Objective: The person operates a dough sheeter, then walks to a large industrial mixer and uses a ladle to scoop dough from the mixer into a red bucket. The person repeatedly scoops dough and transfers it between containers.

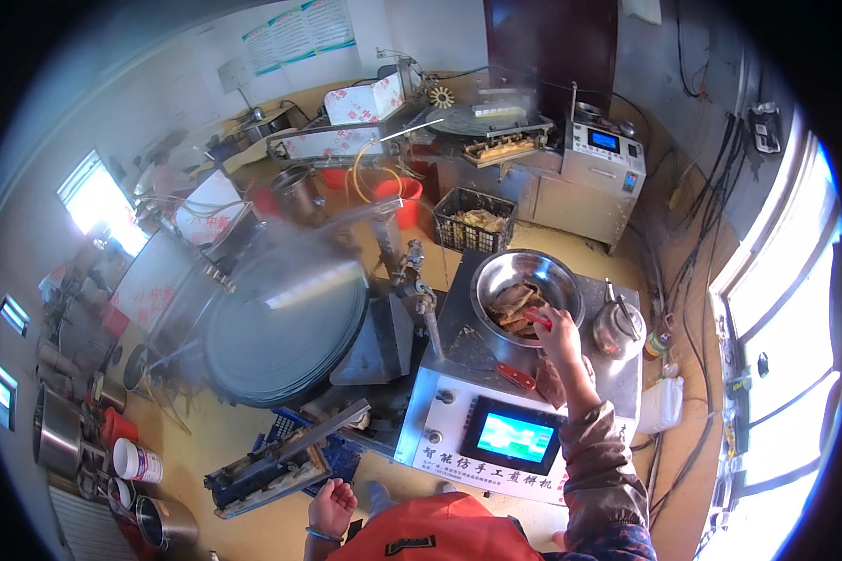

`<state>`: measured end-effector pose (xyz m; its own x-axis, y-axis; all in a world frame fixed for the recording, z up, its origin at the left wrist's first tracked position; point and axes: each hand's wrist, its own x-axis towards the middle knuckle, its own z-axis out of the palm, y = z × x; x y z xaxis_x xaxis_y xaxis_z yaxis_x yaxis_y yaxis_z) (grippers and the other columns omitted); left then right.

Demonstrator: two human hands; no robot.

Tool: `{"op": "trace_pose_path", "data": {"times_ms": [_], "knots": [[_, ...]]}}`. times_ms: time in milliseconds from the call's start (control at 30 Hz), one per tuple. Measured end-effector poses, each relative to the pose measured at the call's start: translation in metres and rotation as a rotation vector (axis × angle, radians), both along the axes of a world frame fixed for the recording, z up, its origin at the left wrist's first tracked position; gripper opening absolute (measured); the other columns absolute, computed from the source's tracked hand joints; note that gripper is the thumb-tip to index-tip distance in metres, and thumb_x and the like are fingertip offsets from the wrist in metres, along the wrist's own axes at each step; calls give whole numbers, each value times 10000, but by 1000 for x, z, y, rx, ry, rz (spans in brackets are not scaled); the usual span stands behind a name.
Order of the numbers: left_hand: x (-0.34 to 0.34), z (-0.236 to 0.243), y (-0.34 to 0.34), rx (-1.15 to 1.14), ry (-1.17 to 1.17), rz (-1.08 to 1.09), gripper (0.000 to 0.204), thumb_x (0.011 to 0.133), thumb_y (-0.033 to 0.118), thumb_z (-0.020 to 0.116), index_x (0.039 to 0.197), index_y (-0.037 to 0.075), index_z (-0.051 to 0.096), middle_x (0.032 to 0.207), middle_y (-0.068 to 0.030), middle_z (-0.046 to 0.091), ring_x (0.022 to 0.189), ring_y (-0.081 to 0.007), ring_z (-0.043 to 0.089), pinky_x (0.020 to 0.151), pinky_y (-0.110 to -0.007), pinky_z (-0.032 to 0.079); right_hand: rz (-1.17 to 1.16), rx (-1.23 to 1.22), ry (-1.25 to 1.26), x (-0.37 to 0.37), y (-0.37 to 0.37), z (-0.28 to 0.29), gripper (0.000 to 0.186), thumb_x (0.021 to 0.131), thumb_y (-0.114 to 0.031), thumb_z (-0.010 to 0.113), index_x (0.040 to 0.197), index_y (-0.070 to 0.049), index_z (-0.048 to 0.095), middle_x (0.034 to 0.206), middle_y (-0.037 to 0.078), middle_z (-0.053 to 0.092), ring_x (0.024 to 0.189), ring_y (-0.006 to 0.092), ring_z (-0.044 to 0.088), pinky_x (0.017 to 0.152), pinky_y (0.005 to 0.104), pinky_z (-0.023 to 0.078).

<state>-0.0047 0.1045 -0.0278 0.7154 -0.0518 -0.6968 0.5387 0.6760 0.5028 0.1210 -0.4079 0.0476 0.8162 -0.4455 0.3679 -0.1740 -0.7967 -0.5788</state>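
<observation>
Shiny steel round bowl (pixel 544 265) w/ brown flat pieces (pixel 510 301) sits on the dark metal worktop (pixel 460 313); R hand (pixel 561 338) pinches a slim red handle (pixel 536 318) over them, L hand (pixel 332 510) half-curled, nothing seen in it. Step in hand: prob. working the pieces; next move likely calls for a steady grip, clear of the rim. Nearby: big round grey griddle (pixel 281 327), tan floor (pixel 192 449), pale walls (pixel 458 37).

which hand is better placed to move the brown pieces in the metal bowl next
Probably the right: the right hand is over the metal bowl, gripping a red item at the brown pieces. The left hand is low beside the red apron, well away from the bowl.
</observation>
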Motion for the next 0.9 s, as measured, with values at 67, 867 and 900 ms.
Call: {"op": "trace_pose_path", "data": {"times_ms": [67,867,900], "knots": [[-2,0,1,5,0,-1,172,890,232,535,880,70,590,811,-56,622,734,-171,585,685,-340,492,-31,-19,14,-8,6,5,342,723,-186,657,1045,-79,615,991,168,590,897,320,583,790,368,482],[-85,-81,152,29,-36,126,53,841,117,554,860,87,515,718,-44,556,650,-176,580,581,-304,494,258,165,164,-237,250,-93,151,750,-84,634,901,-70,638,689,90,562,572,212,551,544,327,452],[-95,-89,163,17,26,178,54,835,121,555,854,89,516,715,-44,556,642,-175,577,577,-303,492,284,150,167,-239,258,-92,146,749,-95,635,893,-70,642,692,90,564,574,212,554,548,327,454]]}}
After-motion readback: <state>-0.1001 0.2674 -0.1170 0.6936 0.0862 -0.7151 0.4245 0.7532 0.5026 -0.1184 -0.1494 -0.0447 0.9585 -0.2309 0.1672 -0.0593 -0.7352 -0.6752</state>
